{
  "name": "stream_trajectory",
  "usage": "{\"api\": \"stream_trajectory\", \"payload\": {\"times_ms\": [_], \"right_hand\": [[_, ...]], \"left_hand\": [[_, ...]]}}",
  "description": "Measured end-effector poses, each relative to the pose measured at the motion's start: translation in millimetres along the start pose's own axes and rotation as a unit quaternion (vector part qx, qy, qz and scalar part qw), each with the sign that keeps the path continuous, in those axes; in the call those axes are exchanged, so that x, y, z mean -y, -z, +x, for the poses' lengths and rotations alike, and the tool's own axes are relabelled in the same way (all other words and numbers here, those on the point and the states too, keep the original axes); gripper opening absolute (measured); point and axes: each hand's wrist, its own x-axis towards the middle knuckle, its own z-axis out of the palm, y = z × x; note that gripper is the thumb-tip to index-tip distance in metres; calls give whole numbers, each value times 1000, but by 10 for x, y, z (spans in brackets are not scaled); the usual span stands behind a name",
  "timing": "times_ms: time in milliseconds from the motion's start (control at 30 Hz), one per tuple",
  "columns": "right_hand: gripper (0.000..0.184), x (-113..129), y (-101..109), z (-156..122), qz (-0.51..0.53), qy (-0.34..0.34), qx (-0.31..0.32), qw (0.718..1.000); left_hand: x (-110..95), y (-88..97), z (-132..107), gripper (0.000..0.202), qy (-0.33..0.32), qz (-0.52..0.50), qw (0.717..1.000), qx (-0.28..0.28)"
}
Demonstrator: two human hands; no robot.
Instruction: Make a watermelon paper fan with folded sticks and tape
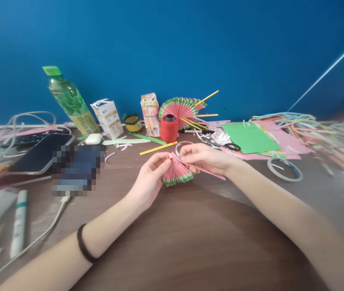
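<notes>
A small pleated paper fan [176, 173], pink with a green edge like a watermelon slice, hangs between my two hands over the brown table [190, 242]. My left hand [147, 178] pinches its top left corner with closed fingers. Closed on the fan's top right, my right hand [206, 158] also has a pink paper strip [211, 173] trailing from under it to the right. A finished watermelon fan [178, 108] with yellow sticks stands at the back by the blue wall.
A red thread spool [169, 128], a green bottle [70, 101], two small cartons [108, 118], scissors [232, 146], tape rings [284, 169], green and pink paper sheets [250, 137] and several paper strips lie behind. A phone [40, 153], cables and a glue stick [18, 222] sit left.
</notes>
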Motion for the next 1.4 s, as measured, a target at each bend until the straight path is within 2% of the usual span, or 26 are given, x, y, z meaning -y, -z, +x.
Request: {"api": "stream_trajectory", "payload": {"times_ms": [200,367,600,867,1067,1267,1400], "right_hand": [[11,-6,3,-3,2,3,16,1000],[15,-33,29,-14,-23,5,24,999],[17,58,-22,-122,-78,-10,31,996],[16,6,-5,-77,-43,-5,56,997],[19,5,-17,-80,-36,-11,45,998],[27,3,7,-66,-98,-39,35,994],[29,1,-22,-50,-73,-73,62,993]], "left_hand": [[-32,-5,-7,30,8,-1,999,42],[-50,3,2,23,38,-13,998,52],[-65,5,3,20,36,-14,997,59],[-80,8,2,23,40,-13,998,41],[-76,20,3,23,34,-4,999,35],[-101,29,0,25,18,16,1000,16],[-116,32,11,25,9,14,1000,11]]}}
